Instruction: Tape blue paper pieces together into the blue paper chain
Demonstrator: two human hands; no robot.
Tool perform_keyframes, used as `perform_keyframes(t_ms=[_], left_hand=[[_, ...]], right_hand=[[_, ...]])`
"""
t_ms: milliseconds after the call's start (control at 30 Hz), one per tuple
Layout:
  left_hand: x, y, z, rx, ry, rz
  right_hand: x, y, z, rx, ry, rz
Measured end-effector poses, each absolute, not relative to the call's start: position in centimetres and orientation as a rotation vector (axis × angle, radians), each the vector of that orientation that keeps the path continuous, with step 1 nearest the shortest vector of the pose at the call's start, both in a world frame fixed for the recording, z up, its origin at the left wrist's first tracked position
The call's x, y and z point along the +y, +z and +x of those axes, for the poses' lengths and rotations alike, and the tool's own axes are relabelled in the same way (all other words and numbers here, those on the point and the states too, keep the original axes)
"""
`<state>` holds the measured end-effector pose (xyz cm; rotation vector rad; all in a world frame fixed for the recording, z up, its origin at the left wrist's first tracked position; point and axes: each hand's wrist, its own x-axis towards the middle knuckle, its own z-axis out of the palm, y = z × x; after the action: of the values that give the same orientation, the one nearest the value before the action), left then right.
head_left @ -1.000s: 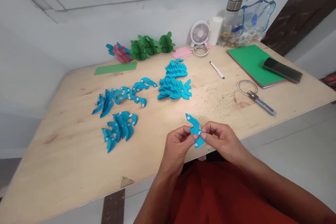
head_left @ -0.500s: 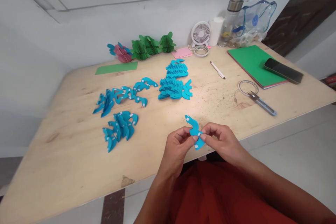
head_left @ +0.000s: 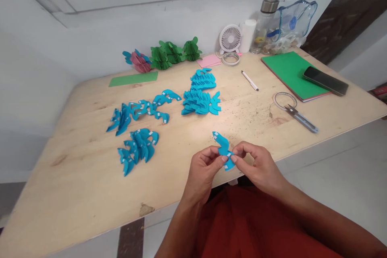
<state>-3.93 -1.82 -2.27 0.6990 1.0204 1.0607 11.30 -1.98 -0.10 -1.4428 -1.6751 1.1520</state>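
Note:
Between both hands I hold a wavy blue paper cutout (head_left: 223, 144) with small white squares of tape on it. My left hand (head_left: 207, 165) pinches its left edge between thumb and fingers. On the other side, my right hand (head_left: 252, 161) grips the right edge near a white square, fingertips close together. To the left lie folded blue cutouts with white squares (head_left: 140, 145), and a further spread of them (head_left: 145, 107) sits behind. Stacks of blue cutouts (head_left: 196, 102) without visible squares rest ahead of my hands.
Thread snips (head_left: 302, 119) lie beside a tape roll (head_left: 286, 100) on the right. Farther back are a pen (head_left: 250, 80), a phone (head_left: 325, 80) on green paper sheets (head_left: 284, 68), a small fan (head_left: 230, 38) and a bottle (head_left: 264, 24). Green paper figures (head_left: 172, 53) stand along the wall.
The lower end of the held blue cutout shows slightly shorter, tilted a little under my fingers. Both hands keep their pinch in nearly the same place.

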Motion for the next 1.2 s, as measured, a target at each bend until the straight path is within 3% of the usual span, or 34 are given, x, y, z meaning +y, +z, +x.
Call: perform_keyframes(t_ms=[333,600,1200], left_hand=[[-2.1,-2.3,-4.3,1.007,1.091,0.840],[-2.4,-2.4,-4.6,1.029,1.083,0.861],[-2.8,-1.7,-4.7,1.000,1.143,0.936]], right_hand=[[-2.7,0.2,11.3,-1.914,0.627,-1.319],[-2.1,0.4,11.6,-1.681,1.009,-1.438],[-1.8,-0.2,11.5,-1.682,0.995,-1.477]])
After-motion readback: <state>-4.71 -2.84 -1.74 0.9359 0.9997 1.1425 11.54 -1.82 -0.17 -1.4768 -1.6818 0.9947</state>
